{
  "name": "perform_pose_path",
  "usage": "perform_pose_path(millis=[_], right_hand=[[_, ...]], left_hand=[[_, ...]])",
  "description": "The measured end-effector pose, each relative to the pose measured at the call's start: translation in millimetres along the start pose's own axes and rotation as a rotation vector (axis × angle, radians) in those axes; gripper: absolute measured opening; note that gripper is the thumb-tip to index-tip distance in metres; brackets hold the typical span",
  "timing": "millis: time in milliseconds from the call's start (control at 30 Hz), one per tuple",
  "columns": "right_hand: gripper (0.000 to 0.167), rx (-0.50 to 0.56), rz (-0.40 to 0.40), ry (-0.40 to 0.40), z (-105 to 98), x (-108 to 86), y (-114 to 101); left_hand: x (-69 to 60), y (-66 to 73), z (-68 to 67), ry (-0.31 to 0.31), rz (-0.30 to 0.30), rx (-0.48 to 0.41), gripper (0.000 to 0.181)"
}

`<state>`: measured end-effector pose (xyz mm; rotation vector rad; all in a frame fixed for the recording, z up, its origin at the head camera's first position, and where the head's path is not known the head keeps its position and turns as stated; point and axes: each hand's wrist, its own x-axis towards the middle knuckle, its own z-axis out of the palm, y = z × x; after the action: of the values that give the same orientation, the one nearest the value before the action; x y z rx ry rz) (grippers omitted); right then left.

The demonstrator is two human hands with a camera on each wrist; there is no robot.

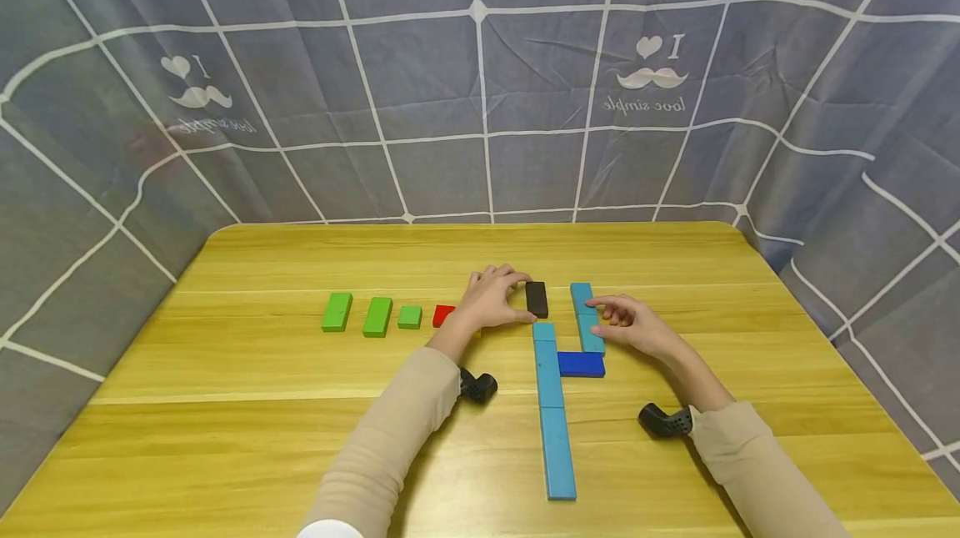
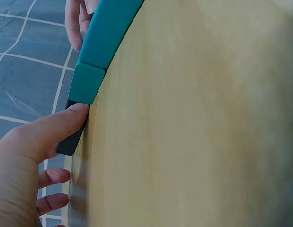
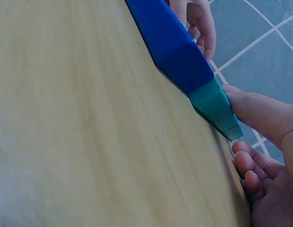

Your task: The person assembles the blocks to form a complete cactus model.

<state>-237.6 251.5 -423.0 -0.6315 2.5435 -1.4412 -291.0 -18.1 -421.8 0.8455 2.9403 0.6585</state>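
1. A person's left hand (image 1: 487, 300) is curling over a black block (image 1: 537, 299), apparently pinching its two short ends between thumb and forefinger. The block is lying just beyond the far end of a long light-blue column (image 1: 551, 413); whether they are touching is hard to tell.
2. The right hand (image 1: 633, 323) is resting at the right side of a short light-blue column (image 1: 581, 296), thumb and forefinger standing apart, other fingers loosely bent. How firmly it is pressing, the views are not showing.
3. For neat work, the black block probably wants sliding flat, its edges kept parallel, while the right fingertips are steadying lightly so nothing skews.
4. A dark-blue block (image 1: 581, 364) is lying crosswise, bridging the columns. All these pieces are looking smooth, painted, straight-edged.
5. Three green blocks (image 1: 337, 312) and a red block (image 1: 442, 315) are waiting leftward on the yellowish wood-grain table (image 1: 262, 438); creased grey fabric (image 1: 420, 96) is hanging behind.
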Motion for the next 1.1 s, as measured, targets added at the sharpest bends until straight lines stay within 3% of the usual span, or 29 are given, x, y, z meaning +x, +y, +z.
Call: perform_pose_path(millis=[167, 533, 1100], right_hand=[[0.04, 0.001, -0.008, -0.003, 0.7, -1.5, -9.6], [0.043, 0.014, 0.008, -0.004, -0.8, 2.0, 12.7], [0.042, 0.01, 0.004, -0.003, -0.7, 1.7, 13.1]], left_hand=[[0.5, 0.2, 0.5, -0.019, -0.002, 0.011, 0.069], [1.3, 0.1, 0.6, -0.022, -0.02, -0.024, 0.045], [-0.6, 0.6, 1.0, -0.028, -0.009, -0.05, 0.046]])
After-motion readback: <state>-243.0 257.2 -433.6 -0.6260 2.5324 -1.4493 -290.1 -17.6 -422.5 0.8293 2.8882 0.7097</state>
